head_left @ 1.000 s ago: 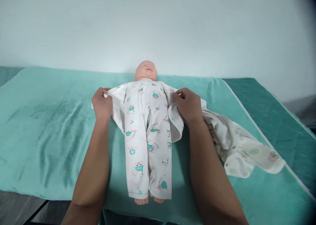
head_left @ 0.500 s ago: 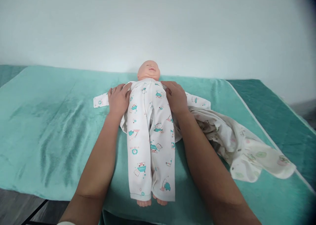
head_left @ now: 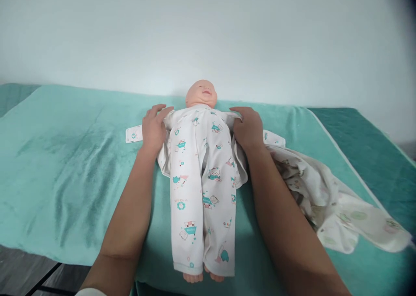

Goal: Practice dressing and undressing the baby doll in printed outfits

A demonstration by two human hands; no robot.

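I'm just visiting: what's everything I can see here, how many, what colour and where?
Doll: one, pinkish, centre
Printed trousers: one, white, over doll's body and legs
Printed top: one, white, sleeves spread sideways
Crumpled garment: one, cream with green, right
Cloth: one, light green, under doll
Cover: count unclear, darker green, far right and left
Wall: one, whitish, behind
Floor: one, grey, lower left
Forearms: two, bare, foreground
Left grip: one, bare, beside doll's shoulder
Right grip: one, bare, by opposite shoulder
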